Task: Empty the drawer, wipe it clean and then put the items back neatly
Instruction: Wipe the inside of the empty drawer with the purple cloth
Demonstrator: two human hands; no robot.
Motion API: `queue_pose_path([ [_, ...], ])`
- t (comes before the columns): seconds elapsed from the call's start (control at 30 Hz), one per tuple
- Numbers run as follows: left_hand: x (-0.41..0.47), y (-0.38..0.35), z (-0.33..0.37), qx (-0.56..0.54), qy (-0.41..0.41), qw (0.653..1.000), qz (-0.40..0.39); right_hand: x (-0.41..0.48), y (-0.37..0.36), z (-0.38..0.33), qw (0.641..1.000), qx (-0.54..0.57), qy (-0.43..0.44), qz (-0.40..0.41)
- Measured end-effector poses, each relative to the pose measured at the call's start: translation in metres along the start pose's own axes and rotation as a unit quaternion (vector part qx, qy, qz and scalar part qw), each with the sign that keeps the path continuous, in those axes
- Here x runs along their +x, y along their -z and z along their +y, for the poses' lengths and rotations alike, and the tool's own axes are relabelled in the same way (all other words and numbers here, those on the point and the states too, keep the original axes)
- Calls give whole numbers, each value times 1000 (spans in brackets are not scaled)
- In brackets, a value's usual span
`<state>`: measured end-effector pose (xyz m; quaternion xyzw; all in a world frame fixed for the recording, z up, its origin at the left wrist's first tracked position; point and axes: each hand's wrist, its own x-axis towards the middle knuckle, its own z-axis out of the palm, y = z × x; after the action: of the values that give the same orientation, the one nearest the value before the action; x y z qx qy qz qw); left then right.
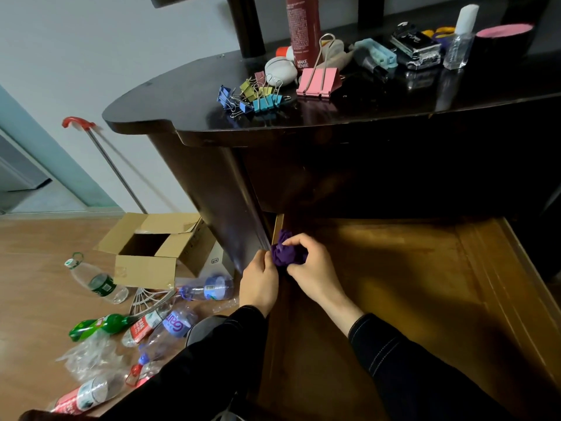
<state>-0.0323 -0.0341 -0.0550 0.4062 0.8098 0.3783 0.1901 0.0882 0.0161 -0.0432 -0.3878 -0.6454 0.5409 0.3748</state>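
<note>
Left hand (260,279) and right hand (309,262) both gripping a bunched purple cloth (285,252), over the open drawer (409,268) — apparently bare inside

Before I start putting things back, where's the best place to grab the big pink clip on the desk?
Take the pink clip by its raised wire loop, pinching it from above and from the desk's front edge. The loop stands up well clear of the flat body, and the red bottle stands close behind, so the back is crowded.

drawer (394,284): matt brown wood | desktop (188,98): glossy dark wood | rag (287,253): purple cloth | box (145,268): cardboard
</note>
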Motion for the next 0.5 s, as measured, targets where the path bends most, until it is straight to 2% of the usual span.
queue_pose_path([
  [0.07, 1, 0, 0, 1, 4, 1000, 1, -6, -1, 6, 1000, -10, -6, -9],
  [0.2, 1, -2, -2, 3, 18, 1000, 4, -11, 3, 22, 991, -51, -101, -65],
  [0.4, 2, -2, -1, 7, 19, 1000, 4, -5, 0, 6, 1000, -21, -7, -10],
  [0.5, 1, -1, 0, 4, 18, 1000, 1, -15, -1, 24, 995, -76, -49, -43],
])
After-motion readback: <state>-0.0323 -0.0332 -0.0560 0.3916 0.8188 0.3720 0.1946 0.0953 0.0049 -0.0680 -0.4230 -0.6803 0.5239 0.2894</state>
